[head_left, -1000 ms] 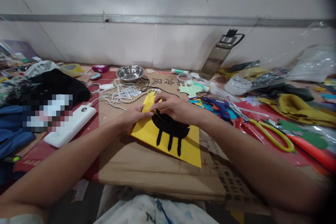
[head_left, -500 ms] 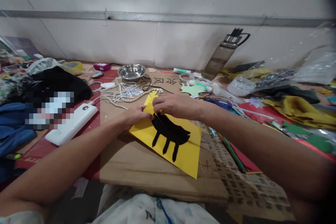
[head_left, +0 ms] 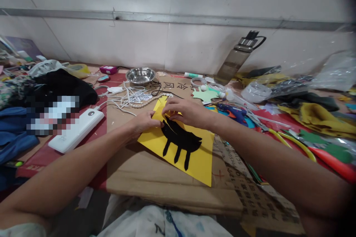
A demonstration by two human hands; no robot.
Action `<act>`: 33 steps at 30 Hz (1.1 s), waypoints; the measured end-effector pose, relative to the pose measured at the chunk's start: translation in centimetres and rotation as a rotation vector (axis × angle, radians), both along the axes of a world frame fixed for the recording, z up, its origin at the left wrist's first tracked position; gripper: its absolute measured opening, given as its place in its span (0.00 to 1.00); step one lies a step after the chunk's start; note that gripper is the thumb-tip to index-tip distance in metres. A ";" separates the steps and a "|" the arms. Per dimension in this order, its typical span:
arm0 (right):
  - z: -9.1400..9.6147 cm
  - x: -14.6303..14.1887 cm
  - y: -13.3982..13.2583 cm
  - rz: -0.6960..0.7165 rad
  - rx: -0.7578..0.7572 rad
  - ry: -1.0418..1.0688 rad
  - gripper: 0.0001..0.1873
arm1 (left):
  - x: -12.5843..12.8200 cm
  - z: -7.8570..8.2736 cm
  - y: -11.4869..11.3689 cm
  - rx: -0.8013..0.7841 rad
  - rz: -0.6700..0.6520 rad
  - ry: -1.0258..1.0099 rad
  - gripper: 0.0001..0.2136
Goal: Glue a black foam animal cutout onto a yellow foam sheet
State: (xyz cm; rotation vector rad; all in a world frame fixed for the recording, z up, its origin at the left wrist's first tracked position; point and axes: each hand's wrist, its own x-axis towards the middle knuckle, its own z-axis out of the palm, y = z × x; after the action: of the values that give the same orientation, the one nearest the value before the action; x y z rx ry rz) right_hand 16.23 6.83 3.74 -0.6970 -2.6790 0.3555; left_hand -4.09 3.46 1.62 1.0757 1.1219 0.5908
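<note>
A sheet of yellow paper [head_left: 200, 170] lies at a slant in front of me on the cardboard. On it is a black paper cutout [head_left: 183, 139] shaped like an animal, with several pointed strips hanging down like legs. My left hand [head_left: 146, 122] grips the sheet's left edge, its thumb on top by the end of the cutout. Over the sheet's upper part, my right hand [head_left: 180, 111] is curled, its fingertips pinched at the cutout's upper end. A thin yellow slit shows in the black shape below those fingers. The exact pinch is partly hidden.
Left of the cardboard [head_left: 133, 177] lie a white power bank [head_left: 76, 131] and cables. Behind are a steel bowl [head_left: 140, 76] and a tilted water bottle [head_left: 235, 59]. On the right are a blue glue gun [head_left: 233, 113], yellow-handled pliers [head_left: 300, 146] and yellow fabric [head_left: 319, 118].
My right hand and forearm have shifted slightly, uncovering the yellow-handled tool on the right. The slit in the black cutout now shows more plainly. My left hand keeps its hold.
</note>
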 end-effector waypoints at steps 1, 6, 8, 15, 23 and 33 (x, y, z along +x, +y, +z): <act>-0.2 0.1 0.0 0.023 0.008 0.026 0.11 | 0.0 -0.1 0.0 -0.003 -0.002 -0.014 0.15; -0.4 0.2 0.1 0.116 0.110 0.067 0.12 | 0.1 -0.3 -0.1 0.011 -0.012 -0.010 0.14; -0.1 0.0 0.0 0.160 0.154 0.011 0.13 | 0.1 -0.2 -0.2 0.016 -0.021 0.013 0.14; 0.6 -0.4 -0.2 0.187 0.208 -0.207 0.11 | 0.3 0.2 -0.3 0.041 -0.044 0.077 0.12; -0.3 0.0 -0.9 0.131 0.087 -0.099 0.07 | 0.5 0.0 -0.5 0.128 -0.030 0.161 0.12; 0.0 0.0 -0.9 0.053 -0.169 -0.081 0.07 | 0.6 0.3 -0.7 0.193 -0.032 0.211 0.09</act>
State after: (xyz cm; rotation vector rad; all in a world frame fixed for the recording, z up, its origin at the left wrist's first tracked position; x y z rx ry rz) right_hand 16.24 5.92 3.77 -0.7030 -2.7716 0.5853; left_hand -3.49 2.75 1.92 1.3445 1.2458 0.5790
